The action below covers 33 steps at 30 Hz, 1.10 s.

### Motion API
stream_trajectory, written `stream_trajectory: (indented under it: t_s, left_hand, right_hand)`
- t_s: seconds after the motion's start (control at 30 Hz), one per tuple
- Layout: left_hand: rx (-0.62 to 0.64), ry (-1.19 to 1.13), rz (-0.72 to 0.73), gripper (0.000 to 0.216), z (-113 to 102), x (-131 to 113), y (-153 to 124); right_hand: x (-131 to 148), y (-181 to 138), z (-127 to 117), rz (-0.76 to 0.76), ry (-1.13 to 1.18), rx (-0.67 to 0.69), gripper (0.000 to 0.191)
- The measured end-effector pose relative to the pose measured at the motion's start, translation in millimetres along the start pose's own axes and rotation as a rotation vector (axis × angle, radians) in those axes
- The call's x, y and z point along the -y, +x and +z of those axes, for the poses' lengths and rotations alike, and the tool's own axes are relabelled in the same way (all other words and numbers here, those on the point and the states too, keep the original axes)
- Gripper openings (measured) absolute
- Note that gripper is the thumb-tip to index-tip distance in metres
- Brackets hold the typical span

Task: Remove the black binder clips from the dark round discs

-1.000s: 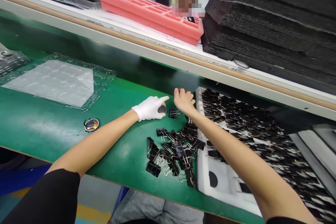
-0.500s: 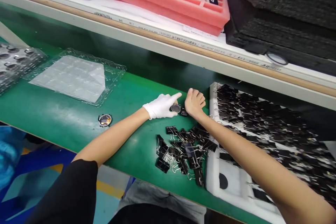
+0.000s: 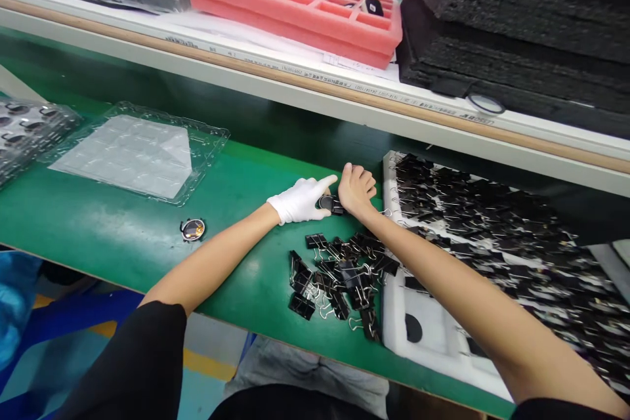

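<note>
My left hand (image 3: 300,199), in a white glove, rests on the green bench with its forefinger stretched out and its other fingers curled round a small round dark part (image 3: 325,202). My bare right hand (image 3: 356,189) is closed right beside it, pinching a black binder clip (image 3: 337,207) against that round part. A loose heap of black binder clips (image 3: 339,277) lies on the bench just nearer me, under my right forearm.
A white foam tray (image 3: 433,341) heaped with more binder clips lies at the right. One round part (image 3: 192,230) lies alone at the left, near a clear blister tray (image 3: 138,151). On the shelf above sit a pink foam tray (image 3: 295,6) and stacked black foam (image 3: 516,26).
The two hands have drawn together, the right hand now pressing the clip to the round part held in the left. The camera view shifted slightly.
</note>
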<state>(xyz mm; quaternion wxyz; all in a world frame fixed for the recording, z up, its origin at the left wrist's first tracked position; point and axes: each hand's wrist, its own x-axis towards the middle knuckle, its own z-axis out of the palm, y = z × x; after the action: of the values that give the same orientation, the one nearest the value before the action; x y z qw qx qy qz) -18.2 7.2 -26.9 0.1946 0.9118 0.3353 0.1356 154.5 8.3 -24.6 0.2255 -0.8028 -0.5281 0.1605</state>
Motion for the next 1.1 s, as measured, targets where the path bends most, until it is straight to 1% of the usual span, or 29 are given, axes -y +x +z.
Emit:
stream_trajectory:
  t_s: [0.07,0.13,0.2,0.23,0.27,0.3,0.37,0.4,0.43,0.47,0.5,0.57,0.6,0.67,0.77,0.83,0.9,0.97,1.0,1.1]
  left_hand:
    - [-0.006,0.019,0.011,0.083,-1.7,-0.9,0.4]
    - [-0.017,0.054,0.003,0.082,-3.9,-4.9,0.3]
    - [-0.032,0.098,-0.036,0.08,-5.4,-11.4,-1.4]
    - [-0.052,0.124,-0.082,0.078,-5.7,-15.1,-3.2]
    - [-0.079,0.152,-0.144,0.077,-5.8,-18.7,-5.6]
    - [-0.11,0.183,-0.213,0.076,-5.8,-21.8,-8.6]
    - [-0.173,0.246,-0.326,0.082,-6.7,-25.2,-15.7]
    - [-0.193,0.277,-0.34,0.089,-7.8,-25.1,-19.2]
    - [-0.203,0.305,-0.322,0.096,-9.5,-23.7,-22.4]
    - [-0.206,0.33,-0.287,0.101,-11.6,-21.2,-25.1]
    - [-0.2,0.347,-0.247,0.102,-14.0,-18.0,-27.1]
    - [-0.158,0.349,-0.185,0.093,-18.5,-11.1,-29.1]
    - [-0.131,0.34,-0.169,0.087,-20.3,-8.3,-29.3]
    - [-0.103,0.333,-0.164,0.08,-22.4,-4.9,-29.0]
    - [-0.151,0.381,-0.173,0.078,-23.2,-3.9,-27.9]
    - [-0.178,0.408,-0.124,0.077,-23.4,-3.6,-27.3]
    - [-0.147,0.41,-0.04,0.076,-23.9,-3.1,-27.0]
    - [-0.098,0.407,-0.012,0.072,-24.1,-3.3,-26.8]
    - [-0.094,0.411,-0.038,0.069,-24.0,-3.9,-26.8]
    - [-0.181,0.444,-0.211,0.066,-22.5,-6.7,-26.3]
  right_hand:
    - [2.3,-0.4,-0.2,-0.02,-0.023,-0.011,0.054]
    - [8.4,-2.4,-6.2,-0.105,-0.076,-0.046,0.054]
    - [18.3,-8.4,-21.3,-0.244,-0.127,-0.1,0.052]
    - [24.0,-13.7,-32.3,-0.324,-0.149,-0.103,0.05]
    - [29.5,-20.8,-45.0,-0.401,-0.177,-0.066,0.046]
    - [34.4,-29.7,-58.3,-0.471,-0.214,0.014,0.042]
    - [39.9,-51.9,-82.8,-0.558,-0.352,0.304,0.035]
    - [40.1,-64.1,-92.0,-0.572,-0.431,0.445,0.033]
    - [38.7,-76.0,-98.2,-0.578,-0.499,0.545,0.032]
    - [35.9,-86.8,-101.5,-0.58,-0.547,0.607,0.03]
    - [32.3,-95.6,-102.3,-0.584,-0.57,0.632,0.026]
    - [24.3,-104.9,-100.0,-0.59,-0.554,0.634,0.014]
    - [20.8,-104.9,-99.0,-0.589,-0.521,0.634,0.009]
    - [15.9,-96.6,-100.9,-0.571,-0.402,0.647,0.006]
    - [13.8,-71.9,-111.5,-0.495,-0.163,0.661,0.008]
    - [14.4,-53.4,-116.2,-0.422,-0.01,0.68,0.01]
    - [15.0,-36.6,-113.6,-0.341,0.102,0.725,0.009]
    - [14.5,-22.2,-103.5,-0.302,0.119,0.772,0.008]
    - [13.8,-16.0,-96.6,-0.317,0.082,0.779,0.008]
    - [10.2,-0.9,-74.0,-0.418,-0.089,0.723,0.014]
